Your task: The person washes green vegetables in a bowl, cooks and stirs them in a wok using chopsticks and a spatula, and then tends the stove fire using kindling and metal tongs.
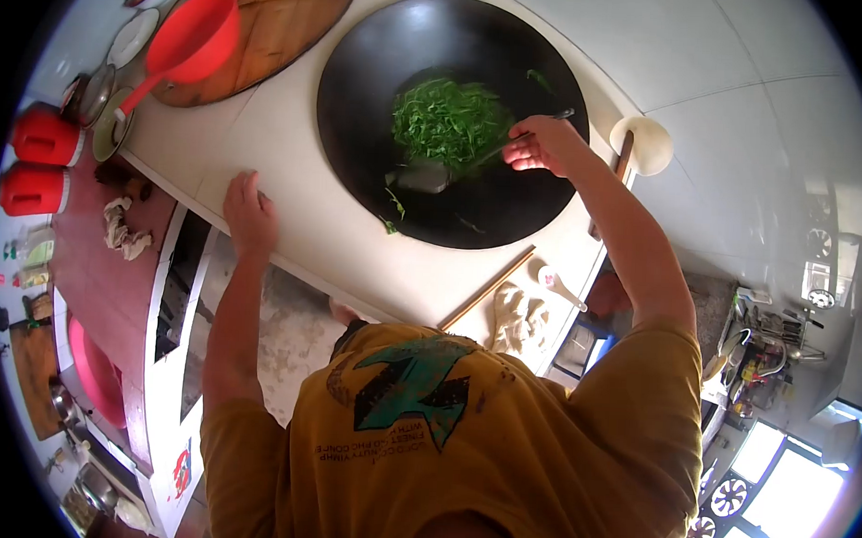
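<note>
A large black wok (351, 121) is set into the counter, with a heap of chopped leafy greens (447, 121) in its middle. My right hand (544, 146) is closed around the dark handle of a wok spatula (423, 178), above the wok's right side. The spatula's flat blade is down in the wok, at the lower edge of the greens. A few stray leaves (395, 210) cling to the wok's near wall. Resting on the counter's front edge, left of the wok, my left hand (251, 213) holds nothing; its fingers lie flat.
A red long-handled scoop (196, 42) lies over a round wooden board (288, 22) at the back left. Near me on the counter (411, 278) are a wooden stick (488, 289), a white spoon (560, 286) and a crumpled cloth (518, 319). Red containers (35, 189) stand far left.
</note>
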A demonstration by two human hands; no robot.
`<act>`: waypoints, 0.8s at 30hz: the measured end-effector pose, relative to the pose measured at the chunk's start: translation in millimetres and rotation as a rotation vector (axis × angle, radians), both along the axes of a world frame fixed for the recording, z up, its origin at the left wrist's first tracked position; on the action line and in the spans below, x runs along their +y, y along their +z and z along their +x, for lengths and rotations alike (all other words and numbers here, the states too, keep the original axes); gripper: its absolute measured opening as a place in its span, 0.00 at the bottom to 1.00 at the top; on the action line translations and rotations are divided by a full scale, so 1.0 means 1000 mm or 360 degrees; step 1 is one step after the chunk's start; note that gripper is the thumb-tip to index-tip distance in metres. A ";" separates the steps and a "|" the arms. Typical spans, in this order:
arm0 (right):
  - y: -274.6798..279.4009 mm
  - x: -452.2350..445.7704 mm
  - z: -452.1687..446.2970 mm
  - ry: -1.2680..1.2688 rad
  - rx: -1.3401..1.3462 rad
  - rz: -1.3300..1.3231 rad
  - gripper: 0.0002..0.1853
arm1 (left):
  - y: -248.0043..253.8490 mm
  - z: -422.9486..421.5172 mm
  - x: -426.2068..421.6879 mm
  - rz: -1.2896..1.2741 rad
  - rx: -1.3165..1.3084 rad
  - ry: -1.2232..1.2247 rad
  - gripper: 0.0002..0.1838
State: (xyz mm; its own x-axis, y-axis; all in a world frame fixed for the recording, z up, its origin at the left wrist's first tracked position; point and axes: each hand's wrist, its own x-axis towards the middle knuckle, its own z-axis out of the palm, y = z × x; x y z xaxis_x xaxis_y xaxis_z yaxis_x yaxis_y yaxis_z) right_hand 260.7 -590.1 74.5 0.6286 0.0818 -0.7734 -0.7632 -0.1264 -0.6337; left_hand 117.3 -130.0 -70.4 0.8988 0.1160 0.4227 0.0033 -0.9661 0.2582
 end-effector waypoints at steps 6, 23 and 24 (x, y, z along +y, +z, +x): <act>0.070 0.000 -0.007 0.0822 -0.0335 -0.0324 0.14 | 0.006 -0.001 -0.004 -0.0075 0.0011 -0.0009 0.22; 0.048 0.023 0.013 0.1239 -0.0539 -0.0493 0.13 | 0.004 -0.001 -0.003 -0.0049 0.0076 0.0064 0.22; 0.050 0.018 0.012 0.1274 -0.0616 -0.0531 0.13 | 0.003 0.000 -0.003 -0.0038 0.0076 0.0071 0.22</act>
State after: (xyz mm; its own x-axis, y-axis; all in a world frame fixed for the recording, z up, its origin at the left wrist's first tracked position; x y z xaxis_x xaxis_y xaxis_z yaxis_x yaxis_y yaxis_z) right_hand 272.8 -572.6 124.2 0.6992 0.4120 -0.5843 -0.1160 -0.7411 -0.6613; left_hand 116.9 -133.1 -67.2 0.9116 0.1658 0.3761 0.0588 -0.9582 0.2799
